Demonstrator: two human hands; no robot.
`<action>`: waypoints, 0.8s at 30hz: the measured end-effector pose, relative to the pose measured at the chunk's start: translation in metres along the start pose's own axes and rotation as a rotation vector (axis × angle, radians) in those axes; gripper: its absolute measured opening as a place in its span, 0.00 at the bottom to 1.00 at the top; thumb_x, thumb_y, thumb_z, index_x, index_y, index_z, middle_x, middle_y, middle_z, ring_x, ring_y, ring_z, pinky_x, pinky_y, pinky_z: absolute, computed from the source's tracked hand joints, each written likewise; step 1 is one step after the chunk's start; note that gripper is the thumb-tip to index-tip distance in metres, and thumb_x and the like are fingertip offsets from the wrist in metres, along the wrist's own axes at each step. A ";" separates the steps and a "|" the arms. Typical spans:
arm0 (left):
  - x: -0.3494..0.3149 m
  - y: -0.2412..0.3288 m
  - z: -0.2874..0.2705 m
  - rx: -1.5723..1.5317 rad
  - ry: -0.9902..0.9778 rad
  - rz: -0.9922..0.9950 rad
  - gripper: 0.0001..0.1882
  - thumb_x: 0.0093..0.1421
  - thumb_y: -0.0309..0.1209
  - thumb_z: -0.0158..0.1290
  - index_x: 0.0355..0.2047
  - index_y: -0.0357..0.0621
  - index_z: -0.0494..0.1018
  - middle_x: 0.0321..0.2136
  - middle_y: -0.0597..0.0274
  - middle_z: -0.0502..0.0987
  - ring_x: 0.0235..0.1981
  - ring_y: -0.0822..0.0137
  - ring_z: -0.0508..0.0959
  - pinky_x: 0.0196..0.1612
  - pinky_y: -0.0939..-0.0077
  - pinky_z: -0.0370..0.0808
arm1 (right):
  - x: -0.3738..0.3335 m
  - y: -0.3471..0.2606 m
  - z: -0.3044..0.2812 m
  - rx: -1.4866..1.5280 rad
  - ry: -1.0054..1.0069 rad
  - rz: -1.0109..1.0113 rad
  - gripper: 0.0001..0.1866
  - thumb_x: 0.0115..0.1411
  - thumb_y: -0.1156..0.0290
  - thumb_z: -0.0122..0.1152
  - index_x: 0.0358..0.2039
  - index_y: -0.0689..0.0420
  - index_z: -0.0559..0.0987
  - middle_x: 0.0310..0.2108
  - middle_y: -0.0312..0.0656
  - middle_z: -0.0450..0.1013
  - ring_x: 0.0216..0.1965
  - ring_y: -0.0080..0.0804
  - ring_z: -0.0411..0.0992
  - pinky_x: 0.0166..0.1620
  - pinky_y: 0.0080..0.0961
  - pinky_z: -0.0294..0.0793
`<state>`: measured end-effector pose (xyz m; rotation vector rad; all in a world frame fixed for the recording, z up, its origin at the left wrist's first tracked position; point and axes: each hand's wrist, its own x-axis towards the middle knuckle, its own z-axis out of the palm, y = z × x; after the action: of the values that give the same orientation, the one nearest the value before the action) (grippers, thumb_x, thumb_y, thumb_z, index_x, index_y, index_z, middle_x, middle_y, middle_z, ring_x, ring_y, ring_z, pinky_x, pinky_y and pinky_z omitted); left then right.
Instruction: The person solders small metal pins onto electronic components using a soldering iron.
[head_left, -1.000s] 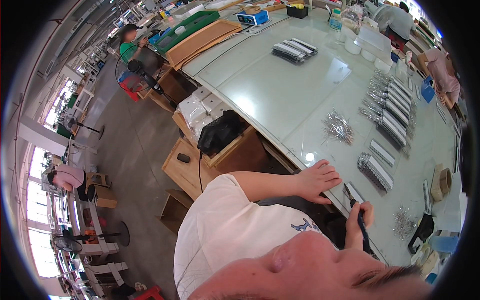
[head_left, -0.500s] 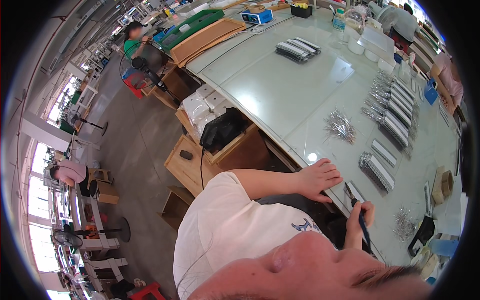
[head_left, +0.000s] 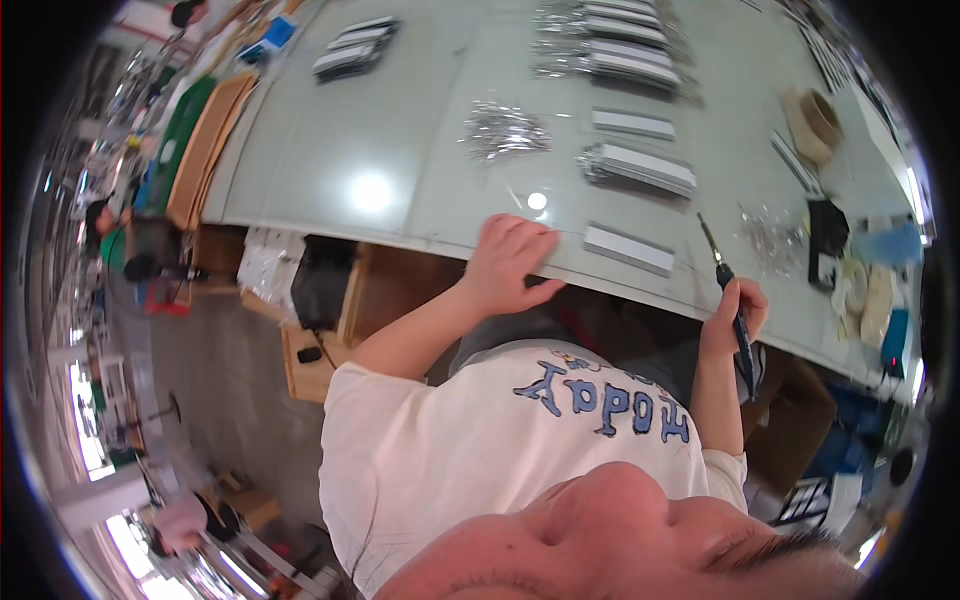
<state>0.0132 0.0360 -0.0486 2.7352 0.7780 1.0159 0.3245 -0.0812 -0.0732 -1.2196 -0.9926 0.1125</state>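
Observation:
My left hand (head_left: 508,265) is at the table's near edge, fingers spread and holding nothing. Just right of it lies a flat grey strip with a white band (head_left: 628,248), apart from my fingers. My right hand (head_left: 735,315) grips a soldering iron (head_left: 741,335) by its dark handle. The iron's metal tip points away from me, right of the strip and not touching it. Beyond the strip are a stack of similar strips (head_left: 640,172) and a single strip (head_left: 633,123). A loose heap of thin silvery wires (head_left: 507,132) lies farther left.
Strips with wires (head_left: 630,55) line the far side of the glossy table (head_left: 420,140). Right of the iron are more wire bits (head_left: 770,237), a black holder (head_left: 827,240) and a tape roll (head_left: 815,125). A strip stack (head_left: 355,48) lies far left. An open drawer (head_left: 390,290) sits below the edge.
The view has turned, so the table now stretches across ahead. The soldering iron's tip has moved off the strip to its right. My left hand still lies at the strip's left.

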 end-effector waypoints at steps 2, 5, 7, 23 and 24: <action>0.002 -0.001 0.009 -0.050 0.004 0.024 0.25 0.43 0.40 0.63 0.41 0.44 0.73 0.41 0.61 0.72 0.43 0.55 0.69 0.48 0.60 0.64 | 0.002 0.013 -0.024 -0.211 0.027 -0.100 0.10 0.59 0.79 0.57 0.39 0.58 0.66 0.34 0.40 0.68 0.32 0.23 0.65 0.37 0.21 0.67; 0.012 0.017 0.023 -0.098 0.040 0.046 0.18 0.40 0.33 0.64 0.33 0.46 0.74 0.35 0.64 0.73 0.40 0.59 0.70 0.45 0.64 0.66 | 0.002 0.024 -0.044 -0.311 0.123 -0.114 0.11 0.60 0.76 0.59 0.40 0.58 0.68 0.36 0.39 0.68 0.33 0.23 0.66 0.39 0.20 0.67; 0.018 0.031 0.032 -0.167 -0.012 0.138 0.16 0.41 0.32 0.64 0.32 0.47 0.74 0.33 0.66 0.73 0.38 0.60 0.71 0.44 0.64 0.67 | 0.003 0.032 -0.047 -0.311 0.196 -0.111 0.11 0.60 0.73 0.61 0.40 0.58 0.70 0.37 0.39 0.68 0.35 0.22 0.66 0.40 0.20 0.67; 0.003 0.021 0.025 0.111 -0.174 -0.056 0.35 0.47 0.46 0.61 0.53 0.40 0.69 0.48 0.59 0.67 0.49 0.57 0.64 0.53 0.59 0.58 | -0.012 -0.027 0.013 0.078 -0.110 0.014 0.12 0.51 0.85 0.62 0.33 0.59 0.70 0.28 0.40 0.72 0.29 0.25 0.68 0.33 0.20 0.67; 0.003 0.020 0.024 0.100 -0.186 -0.056 0.36 0.47 0.46 0.61 0.53 0.40 0.69 0.49 0.59 0.67 0.50 0.56 0.64 0.53 0.59 0.58 | -0.013 -0.029 0.024 0.077 -0.135 0.048 0.12 0.50 0.84 0.64 0.30 0.58 0.70 0.25 0.39 0.71 0.25 0.25 0.67 0.30 0.21 0.66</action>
<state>0.0393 0.0220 -0.0598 2.8219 0.8901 0.7178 0.2881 -0.0820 -0.0568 -1.1774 -1.0663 0.2711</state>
